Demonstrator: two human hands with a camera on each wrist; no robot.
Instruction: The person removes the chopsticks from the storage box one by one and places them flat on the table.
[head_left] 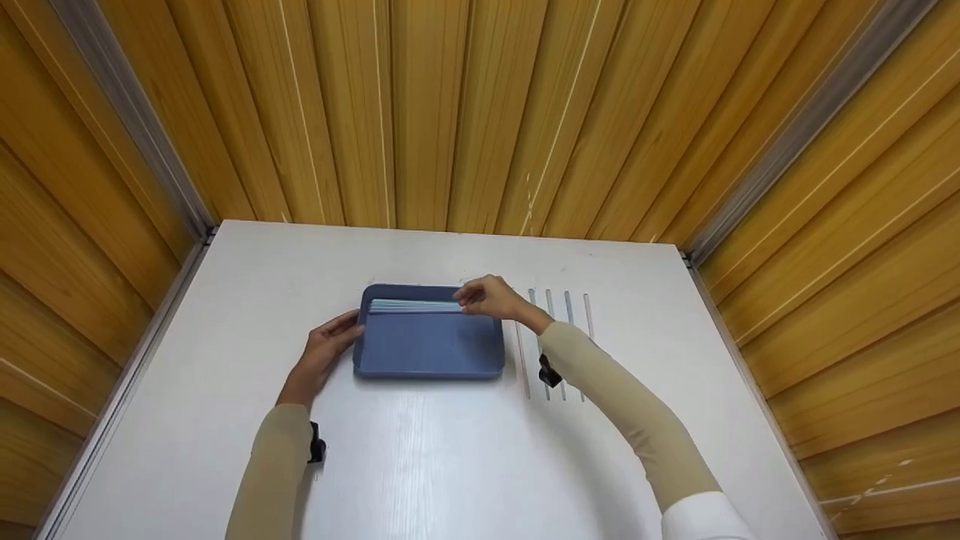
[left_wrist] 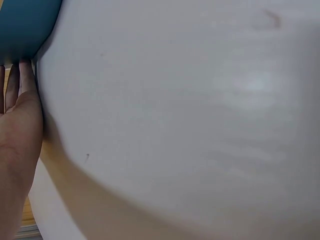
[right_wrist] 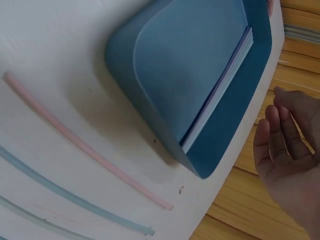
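A blue rectangular tray (head_left: pixel 435 345) lies on the white table. My left hand (head_left: pixel 328 346) holds its left edge, thumb at the rim; in the left wrist view, the fingers (left_wrist: pixel 27 75) meet the outer wall. Thin pale blue and white straws (head_left: pixel 416 306) lie side by side along the tray's far wall. Over the far right corner is my right hand (head_left: pixel 487 296). Its fingers (right_wrist: pixel 282 135) are loosely bent with nothing between them in the right wrist view. Right of the tray, pink (right_wrist: pixel 90 155) and bluish straws (right_wrist: pixel 65 195) lie spaced apart on the table.
The right forearm (head_left: pixel 622 390) passes over the loose straws and partly hides them. Wood-patterned panels (head_left: pixel 450 112) stand beyond the table's far edge and at both sides. The white table (head_left: pixel 420 457) extends in front of the tray.
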